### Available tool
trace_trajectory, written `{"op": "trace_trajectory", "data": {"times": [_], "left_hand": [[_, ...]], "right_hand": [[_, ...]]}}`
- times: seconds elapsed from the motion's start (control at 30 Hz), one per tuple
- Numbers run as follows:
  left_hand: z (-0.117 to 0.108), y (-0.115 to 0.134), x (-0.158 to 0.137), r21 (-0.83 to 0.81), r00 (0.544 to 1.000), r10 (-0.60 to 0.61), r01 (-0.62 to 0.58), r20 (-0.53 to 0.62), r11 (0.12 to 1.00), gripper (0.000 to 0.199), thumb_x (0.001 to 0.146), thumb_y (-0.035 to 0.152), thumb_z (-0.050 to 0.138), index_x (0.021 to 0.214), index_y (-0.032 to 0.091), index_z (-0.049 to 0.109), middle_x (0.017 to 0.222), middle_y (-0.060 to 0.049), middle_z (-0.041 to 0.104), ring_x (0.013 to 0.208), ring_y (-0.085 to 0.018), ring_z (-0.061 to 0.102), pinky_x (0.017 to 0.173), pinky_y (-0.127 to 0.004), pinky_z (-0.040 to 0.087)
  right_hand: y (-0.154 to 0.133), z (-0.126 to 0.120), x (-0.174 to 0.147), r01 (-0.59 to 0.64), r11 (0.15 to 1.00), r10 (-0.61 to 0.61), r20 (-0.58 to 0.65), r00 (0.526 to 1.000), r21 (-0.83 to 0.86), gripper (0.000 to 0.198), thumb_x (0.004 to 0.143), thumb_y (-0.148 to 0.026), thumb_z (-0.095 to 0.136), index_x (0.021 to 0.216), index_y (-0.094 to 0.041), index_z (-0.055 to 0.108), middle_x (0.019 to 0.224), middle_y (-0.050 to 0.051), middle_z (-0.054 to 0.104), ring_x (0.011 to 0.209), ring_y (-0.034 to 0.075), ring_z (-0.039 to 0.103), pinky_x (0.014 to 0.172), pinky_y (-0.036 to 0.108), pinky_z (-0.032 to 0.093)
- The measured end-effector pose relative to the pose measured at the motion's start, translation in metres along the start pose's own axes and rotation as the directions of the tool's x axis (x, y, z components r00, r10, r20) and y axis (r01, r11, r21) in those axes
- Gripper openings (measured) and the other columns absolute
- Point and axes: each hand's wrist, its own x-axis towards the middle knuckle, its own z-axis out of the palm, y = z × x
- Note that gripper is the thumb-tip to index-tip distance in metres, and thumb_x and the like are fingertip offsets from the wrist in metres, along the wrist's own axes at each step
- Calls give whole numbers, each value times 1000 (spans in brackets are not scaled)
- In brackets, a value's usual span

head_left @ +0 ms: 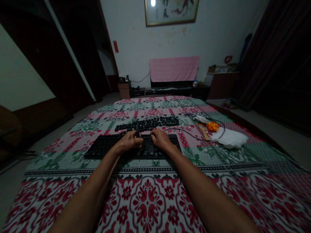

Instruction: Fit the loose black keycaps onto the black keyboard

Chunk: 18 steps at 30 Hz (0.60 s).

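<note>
A black keyboard (102, 144) lies flat on the patterned cloth in front of me, with some of its key spots bare. Over its middle is my left hand (130, 141), fingers closed on a small black piece that looks like a keycap (138, 134). My right hand (160, 139) rests on the keyboard's right half, its fingers curled together near the far edge; whatever they hold, if anything, is hidden. Just behind the keyboard, loose black keycaps (155, 123) are spread in rough rows on the cloth.
To the right lie a crumpled white bag (230, 138), an orange bundle (212, 126) and a wooden-handled brush (204, 132). A black cable (187, 130) loops toward them. The red and green floral cloth (148, 197) covers the table. Low furniture (170, 86) stands by the wall.
</note>
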Motion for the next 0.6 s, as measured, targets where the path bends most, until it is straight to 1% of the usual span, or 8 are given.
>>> {"op": "trace_trajectory", "data": {"times": [0.07,0.13,0.23,0.33,0.4,0.47,0.53,0.6], "left_hand": [[1,3,1,-51,1000,13,-12,5,999,28,61,35,66,73,16,50,56,4,54,47,-9,48,46,-21,36],[3,4,1,-57,999,35,-36,-27,998,30,59,34,68,75,16,50,57,4,54,48,-9,49,47,-20,37],[3,0,2,-20,992,57,-59,-110,998,31,59,35,69,74,17,49,58,5,53,50,-10,50,47,-21,38],[-1,-10,6,10,970,78,-78,-232,997,33,61,40,67,76,18,48,57,5,51,51,-11,51,49,-22,40],[-4,-16,9,76,925,88,-65,-371,995,33,61,43,65,77,18,50,56,5,51,52,-12,52,49,-23,40],[-5,-17,10,167,862,105,-24,-497,986,31,63,44,63,76,18,52,57,4,53,53,-13,53,50,-23,39],[-4,-13,10,235,811,118,24,-574,972,29,65,43,62,76,18,54,60,2,57,55,-15,55,52,-24,40],[-1,-7,8,273,780,131,53,-612,961,28,66,43,60,77,18,55,62,0,60,58,-16,57,54,-25,41]], "right_hand": [[1,1,0,8,1000,-8,-13,1000,9,24,88,-21,44,102,-18,64,104,8,63,100,18,56,87,28,39],[2,3,0,15,1000,-15,-20,1000,23,24,87,-20,45,101,-18,64,103,8,64,99,18,56,88,28,39],[3,3,2,28,997,-25,-39,999,71,23,86,-17,46,98,-17,66,100,9,64,97,18,57,86,28,40],[1,-1,4,99,972,-77,-110,991,211,19,84,-18,50,93,-16,67,95,7,66,90,16,58,81,26,42],[-4,-5,5,158,929,-126,-116,985,335,17,84,-24,53,88,-16,67,88,5,67,82,14,59,74,23,43],[-11,-9,3,176,881,-161,-72,984,439,19,82,-32,56,83,-16,67,81,3,67,75,12,58,67,22,42],[-18,-11,1,173,855,-179,-35,983,488,24,78,-38,62,84,-16,65,78,1,66,70,12,58,64,22,42],[-24,-11,0,197,857,-204,-39,978,477,25,73,-36,67,87,-15,63,78,1,66,68,11,58,63,21,41]]}}
